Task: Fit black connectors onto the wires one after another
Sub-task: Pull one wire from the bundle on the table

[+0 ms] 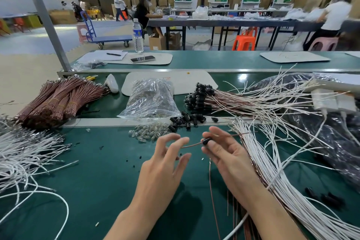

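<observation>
Black connector (207, 141) sits pinched between the thumb and forefinger of our right hand (224, 154), just above the green bench surface (97, 171). Its long axis lies nearly level, running left to right across the view, with the right end a little higher. A brown wire (191, 144) leaves the connector's left end and slopes gently down to the fingertips of our left hand (165, 163). A thin length continues from the right end toward the white wire bundle (272, 173). The left hand's fingers are spread and lightly bent around the wire's tip — we cannot tell whether they pinch it or merely touch it.

Just beyond the hands lies a scatter of loose black connectors (185, 120), and beside it, to the left, a heap of small clear parts (150, 132). Behind these stands a clear plastic bag (150, 99). To its right lies a fan of wires already capped in black (198, 97) — caps pointing left. Banded brown wire bundles (58, 99) lie at the far left.
</observation>
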A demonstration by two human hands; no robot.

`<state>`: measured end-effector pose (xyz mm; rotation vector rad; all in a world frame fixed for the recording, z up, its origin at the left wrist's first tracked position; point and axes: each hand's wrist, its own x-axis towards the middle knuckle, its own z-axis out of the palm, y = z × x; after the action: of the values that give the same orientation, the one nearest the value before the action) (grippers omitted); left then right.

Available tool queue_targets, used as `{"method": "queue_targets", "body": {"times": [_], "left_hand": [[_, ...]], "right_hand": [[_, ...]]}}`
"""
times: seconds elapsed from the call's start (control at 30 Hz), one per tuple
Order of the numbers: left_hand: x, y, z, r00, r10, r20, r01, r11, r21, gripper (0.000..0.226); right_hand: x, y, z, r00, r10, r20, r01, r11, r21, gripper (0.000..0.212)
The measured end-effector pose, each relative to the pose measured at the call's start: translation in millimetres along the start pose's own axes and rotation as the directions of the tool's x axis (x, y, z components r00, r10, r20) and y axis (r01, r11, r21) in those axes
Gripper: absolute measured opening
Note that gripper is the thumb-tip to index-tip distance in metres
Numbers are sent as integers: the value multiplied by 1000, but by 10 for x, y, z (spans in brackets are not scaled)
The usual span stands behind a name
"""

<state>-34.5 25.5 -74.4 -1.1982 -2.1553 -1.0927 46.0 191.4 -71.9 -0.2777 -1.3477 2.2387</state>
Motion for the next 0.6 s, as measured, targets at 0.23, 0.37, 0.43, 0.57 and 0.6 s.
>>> {"method": "queue_targets", "body": {"times": [0.23,0.37,0.43,0.57,0.6], "left_hand": [[-124,275,128,918,-135,374,85,985,148,38],[-121,457,249,885,-142,443,48,975,216,38],[-102,556,308,878,-135,460,3,961,277,29],[-108,683,498,890,-35,455,-153,916,370,40],[-93,692,559,891,-36,453,-154,914,375,42]], "right_hand": [[122,-224,-265,992,13,-128,36,927,374,39],[120,-316,-330,991,-11,-136,68,905,419,38],[106,-392,-370,988,-34,-151,99,888,449,38],[76,-511,-473,975,-54,-214,155,858,490,35],[72,-529,-498,973,-57,-225,166,849,501,34]]}}
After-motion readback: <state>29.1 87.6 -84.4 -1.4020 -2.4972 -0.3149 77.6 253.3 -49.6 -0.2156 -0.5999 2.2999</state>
